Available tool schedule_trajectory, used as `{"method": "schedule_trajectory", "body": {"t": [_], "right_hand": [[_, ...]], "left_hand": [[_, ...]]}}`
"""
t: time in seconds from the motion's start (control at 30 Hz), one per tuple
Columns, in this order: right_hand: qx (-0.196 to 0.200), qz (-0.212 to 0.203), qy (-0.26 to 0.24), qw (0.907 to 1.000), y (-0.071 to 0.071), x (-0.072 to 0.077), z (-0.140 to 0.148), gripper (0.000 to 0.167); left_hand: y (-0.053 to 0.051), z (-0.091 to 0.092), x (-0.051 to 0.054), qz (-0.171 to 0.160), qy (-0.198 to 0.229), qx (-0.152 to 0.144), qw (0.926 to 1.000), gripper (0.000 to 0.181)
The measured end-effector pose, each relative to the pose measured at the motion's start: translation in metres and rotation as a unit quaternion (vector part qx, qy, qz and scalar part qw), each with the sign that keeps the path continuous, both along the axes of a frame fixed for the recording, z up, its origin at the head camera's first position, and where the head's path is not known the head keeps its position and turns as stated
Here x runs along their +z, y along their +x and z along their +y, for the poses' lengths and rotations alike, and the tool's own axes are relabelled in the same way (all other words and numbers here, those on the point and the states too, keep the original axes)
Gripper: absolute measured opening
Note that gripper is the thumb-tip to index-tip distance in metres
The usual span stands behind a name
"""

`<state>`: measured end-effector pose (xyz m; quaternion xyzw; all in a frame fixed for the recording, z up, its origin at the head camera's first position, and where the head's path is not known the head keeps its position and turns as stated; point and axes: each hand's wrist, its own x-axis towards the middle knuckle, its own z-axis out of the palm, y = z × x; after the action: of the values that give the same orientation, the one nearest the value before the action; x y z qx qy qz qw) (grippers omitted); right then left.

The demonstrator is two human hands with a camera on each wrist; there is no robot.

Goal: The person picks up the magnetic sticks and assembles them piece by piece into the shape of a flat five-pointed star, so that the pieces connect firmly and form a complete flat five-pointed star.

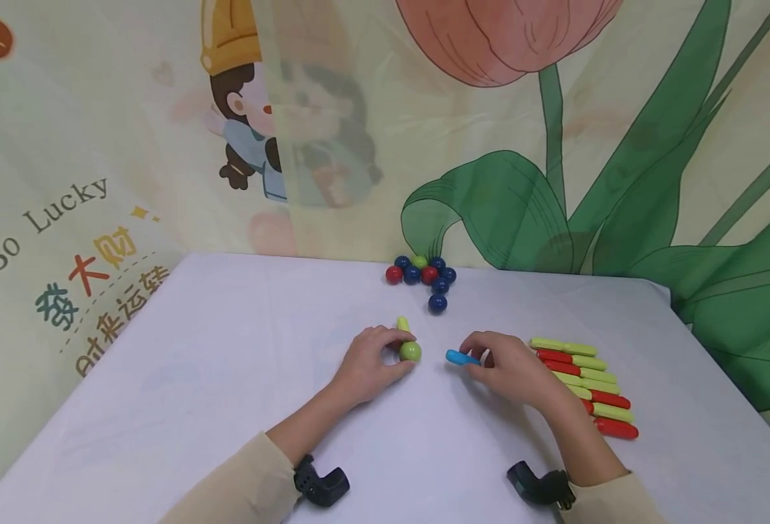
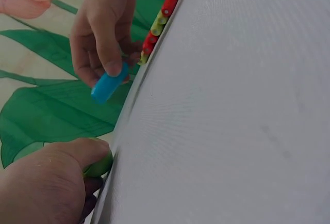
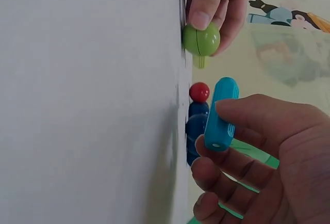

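My left hand (image 1: 367, 365) holds a glossy green ball (image 1: 410, 351) low at the table's middle, thumb on the near side and fingers on the far side. A yellow-green rod (image 1: 402, 323) shows just behind the ball; whether the two are joined I cannot tell. To the right, my right hand (image 1: 512, 370) pinches a short blue rod (image 1: 461, 357) between thumb and fingers, above the cloth. In the right wrist view the blue rod (image 3: 221, 118) has a small hole in its near end. A gap separates the rod from the green ball (image 3: 202, 41).
Several red and yellow-green rods (image 1: 613, 413) lie in a stacked row beyond my right hand, partly hidden by the forearm. Several dark blue balls (image 1: 437, 303), with red and green ones among them, cluster at the back edge of the white-covered table (image 1: 228, 327). A printed curtain (image 1: 332, 240) hangs behind.
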<state>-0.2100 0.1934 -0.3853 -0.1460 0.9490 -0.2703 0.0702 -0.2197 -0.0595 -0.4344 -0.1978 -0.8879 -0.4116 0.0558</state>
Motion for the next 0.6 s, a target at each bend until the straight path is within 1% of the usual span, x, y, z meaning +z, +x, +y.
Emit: {"method": "schedule_trajectory", "body": {"t": [0.1,0.23,0.37,0.47,0.6], "right_hand": [[0.007,0.009,-0.006,0.9999,-0.008,-0.004,-0.008,0.02],[0.014,0.005,-0.019,0.9997,-0.015,-0.007,-0.018,0.02],[0.008,0.0,-0.019,0.9998,-0.019,-0.011,-0.026,0.022],[0.006,-0.003,-0.02,0.9998,-0.021,-0.011,-0.029,0.022],[0.008,-0.003,-0.027,0.9996,-0.023,-0.011,-0.031,0.02]], "left_hand": [[0.0,-0.001,-0.001,0.0,0.0,-0.002,1.0,0.036],[0.001,-0.001,0.0,-0.008,-0.001,-0.006,1.0,0.035],[0.002,-0.001,-0.002,-0.014,-0.002,-0.007,0.9999,0.035],[0.002,0.0,-0.001,-0.012,-0.005,-0.007,0.9999,0.035],[0.001,0.0,0.001,-0.003,-0.007,-0.006,1.0,0.036]]}}
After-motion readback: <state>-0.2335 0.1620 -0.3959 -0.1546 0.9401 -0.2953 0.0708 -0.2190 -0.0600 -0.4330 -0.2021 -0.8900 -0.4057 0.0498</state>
